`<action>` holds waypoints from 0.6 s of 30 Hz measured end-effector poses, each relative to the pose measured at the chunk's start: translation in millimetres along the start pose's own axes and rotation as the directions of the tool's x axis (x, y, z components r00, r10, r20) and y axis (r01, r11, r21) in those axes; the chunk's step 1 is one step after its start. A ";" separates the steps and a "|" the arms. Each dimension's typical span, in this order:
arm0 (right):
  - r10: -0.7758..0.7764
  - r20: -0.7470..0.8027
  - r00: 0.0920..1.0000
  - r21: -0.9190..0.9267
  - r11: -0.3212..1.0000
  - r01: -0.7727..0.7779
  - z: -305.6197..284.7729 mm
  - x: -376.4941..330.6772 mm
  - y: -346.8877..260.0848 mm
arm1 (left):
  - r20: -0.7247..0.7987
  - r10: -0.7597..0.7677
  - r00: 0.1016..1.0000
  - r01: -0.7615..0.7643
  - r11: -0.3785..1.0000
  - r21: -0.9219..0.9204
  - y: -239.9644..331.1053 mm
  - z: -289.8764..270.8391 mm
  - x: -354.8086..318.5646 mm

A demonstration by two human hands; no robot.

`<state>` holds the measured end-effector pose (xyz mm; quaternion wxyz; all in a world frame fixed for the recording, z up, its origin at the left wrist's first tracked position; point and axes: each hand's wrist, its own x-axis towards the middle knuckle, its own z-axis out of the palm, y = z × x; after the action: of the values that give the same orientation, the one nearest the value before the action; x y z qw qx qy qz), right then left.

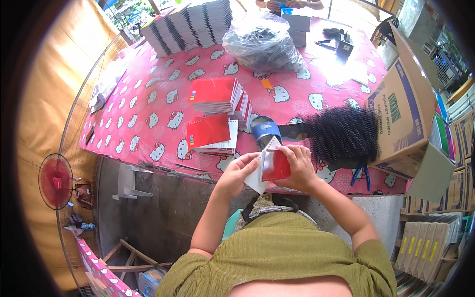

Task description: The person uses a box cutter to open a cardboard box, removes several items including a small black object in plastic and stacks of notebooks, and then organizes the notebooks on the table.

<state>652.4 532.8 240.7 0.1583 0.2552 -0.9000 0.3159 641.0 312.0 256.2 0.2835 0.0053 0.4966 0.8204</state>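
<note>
Pink cartoon-cat cloth covers the tabletop [148,106], which stands in an outdoor workspace with a wire fence and a red fan [55,180] off to the person's left. At the near edge of the tabletop the person holds a small red-covered notepad [274,166] up in front of the body, with white pages showing at its left side and top. The left hand [237,173] pinches the white pages from the left, its grip narrow, fingers closed on the paper edge. The right hand [297,166] wraps over the notepad's right side and top, its grip closed on the red cover.

Just beyond the hands stands a blue and black binding tool [264,129]. To the right of it lies a heap of black spiral binding coils [344,132], close against an open cardboard box [403,111] tilted on its side. Left of the tool sit two stacks of red-covered notepads [213,133], one nearer and one farther back [217,94]. Farther away a clear plastic bag of dark items [262,44] rests on the cloth, and rows of unbound white pads [190,22] stand along the far left corner. Blue-handled pliers [361,174] lie near the tabletop's right edge. Another person's hands [292,4] show at the far side.
</note>
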 end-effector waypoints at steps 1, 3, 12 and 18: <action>0.057 0.016 0.998 0.044 0.997 -0.058 -3.1 0.5 -1.9 | -0.006 0.022 1.000 -0.022 0.999 -0.031 0.0 1.8 -2.2; 0.155 -0.006 0.988 0.127 0.980 -0.152 -14.1 -0.6 -3.5 | -0.101 0.129 0.987 -0.138 0.987 -0.085 -0.3 5.0 -7.1; 0.714 0.252 0.653 0.968 -0.176 -0.182 13.4 -5.1 -34.5 | 0.146 0.366 0.919 -0.388 0.780 0.492 -30.9 52.9 -3.9; 0.638 0.491 0.593 0.850 -0.499 -0.168 19.1 -25.8 -23.5 | 0.386 0.504 0.772 -0.593 0.355 0.722 -33.4 61.1 -6.3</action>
<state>684.3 513.9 226.3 -0.1111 -0.1894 -0.2734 0.9365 679.4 370.2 261.6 -0.0193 0.3401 0.7692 0.5406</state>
